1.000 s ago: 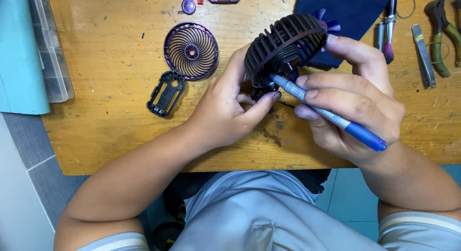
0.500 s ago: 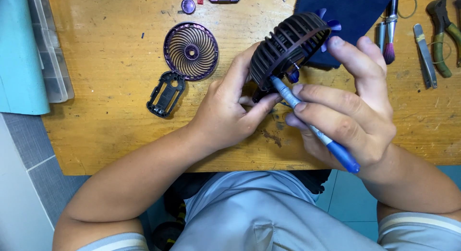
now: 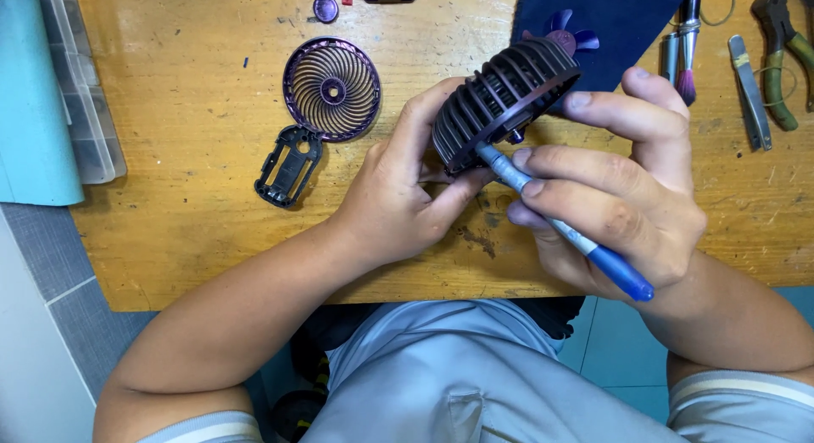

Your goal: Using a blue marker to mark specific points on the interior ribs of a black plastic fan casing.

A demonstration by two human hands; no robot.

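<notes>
Round grille [image 3: 331, 89] and black bracket [image 3: 288, 165] lay loose on the counter [image 3: 170, 239], left of the hands. Left hand [image 3: 394, 201] was curled shut on the fan cage [image 3: 506, 100], raised above the counter between both hands. Right hand [image 3: 619, 206] was closed round a blue screwdriver [image 3: 564, 231], tip at the cage's rim. Risks, as judged: the tip slipping into a finger; a thin rib snapping under pressure. Pliers [image 3: 784, 49] lay beyond the right hand.

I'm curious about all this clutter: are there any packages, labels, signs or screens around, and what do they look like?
No signs or screens show.
Clear plastic compartment box: left table edge, long, see-through grey.
Blue screwdriver: in the right hand, a small pale label band on its shaft.
</notes>
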